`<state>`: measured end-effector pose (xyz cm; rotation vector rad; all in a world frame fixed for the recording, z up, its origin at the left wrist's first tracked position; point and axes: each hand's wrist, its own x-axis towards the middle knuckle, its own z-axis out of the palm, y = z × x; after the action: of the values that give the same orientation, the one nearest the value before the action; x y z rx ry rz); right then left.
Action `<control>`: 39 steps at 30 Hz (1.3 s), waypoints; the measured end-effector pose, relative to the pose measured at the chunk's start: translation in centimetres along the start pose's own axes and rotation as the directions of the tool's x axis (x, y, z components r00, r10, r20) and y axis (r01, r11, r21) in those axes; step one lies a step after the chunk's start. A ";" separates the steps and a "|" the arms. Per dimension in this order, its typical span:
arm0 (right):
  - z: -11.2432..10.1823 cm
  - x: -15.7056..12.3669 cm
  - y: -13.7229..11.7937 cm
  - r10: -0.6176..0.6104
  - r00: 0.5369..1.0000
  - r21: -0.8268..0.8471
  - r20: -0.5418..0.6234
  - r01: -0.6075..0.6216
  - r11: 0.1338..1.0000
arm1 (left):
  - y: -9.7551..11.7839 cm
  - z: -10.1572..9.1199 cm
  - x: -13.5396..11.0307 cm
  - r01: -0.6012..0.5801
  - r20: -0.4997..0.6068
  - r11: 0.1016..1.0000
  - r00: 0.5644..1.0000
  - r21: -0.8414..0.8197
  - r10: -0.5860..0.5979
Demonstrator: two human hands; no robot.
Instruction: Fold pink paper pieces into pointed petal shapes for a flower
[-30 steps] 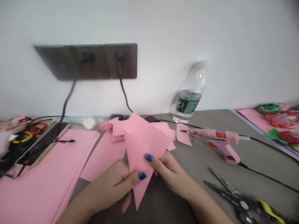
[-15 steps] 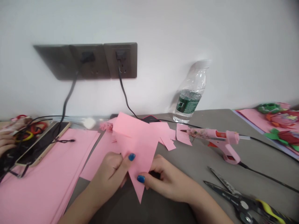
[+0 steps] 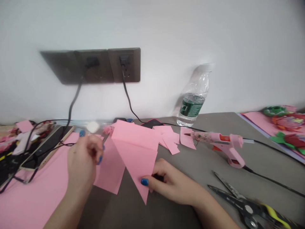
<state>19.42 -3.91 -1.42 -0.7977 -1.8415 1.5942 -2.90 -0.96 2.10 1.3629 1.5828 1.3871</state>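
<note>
A folded sheet of pink paper [image 3: 137, 152], coming to a point at the bottom, is pinched near its lower right edge between the thumb and fingers of my right hand [image 3: 170, 183]. A crease crosses its upper part. My left hand [image 3: 83, 159] is raised to the left of it, apart from the paper, its thumb sticking up and its fingers loosely curled with nothing visible in them. Beneath and beyond that hand lie a flat pink piece [image 3: 111, 176] and a pile of pink sheets [image 3: 35, 197].
To the right stand a pink glue gun [image 3: 221, 141] and, closer, opened scissors [image 3: 245, 203]. A water bottle [image 3: 192, 105] leans at the wall. Pink offcuts [image 3: 169, 138] lie mid-table, a phone [image 3: 47, 148] on the left, coloured paper flowers [image 3: 286, 127] far right. Cables run from sockets [image 3: 124, 65].
My left hand has let go of the folded paper and moved up and left. My right hand keeps its hold. Another person's hand at the left edge has gone out of view.
</note>
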 end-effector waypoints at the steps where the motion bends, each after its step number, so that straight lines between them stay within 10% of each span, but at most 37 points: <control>1: 0.0 0.0 0.1 0.008 1.000 0.030 -0.022 -0.007 1.000 | -0.3 0.5 -0.4 0.004 0.075 1.000 0.997 -0.019 -0.002; 5: 0.1 0.1 0.3 0.025 1.000 0.064 -0.019 -0.024 0.998 | -1.1 2.5 -2.7 -0.035 0.498 0.999 0.867 0.023 0.019; 15: 0.1 0.3 0.5 -0.015 0.979 0.171 -0.205 0.051 0.984 | -1.1 2.6 -3.8 0.159 0.663 0.987 0.739 0.005 -0.123; 21: 0.0 0.8 0.6 -0.035 0.942 0.256 -0.334 0.127 0.958 | -0.8 3.2 -3.6 0.070 0.820 0.997 0.568 0.042 -0.074; 39: -0.3 1.1 1.3 0.067 0.673 0.237 -0.736 0.164 0.958 | -0.4 2.7 -3.5 0.128 0.853 0.992 0.516 0.014 -0.078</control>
<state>18.98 -2.78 -2.61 -1.0471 -0.9988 1.1835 0.41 -3.43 0.41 1.5314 0.8941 0.4663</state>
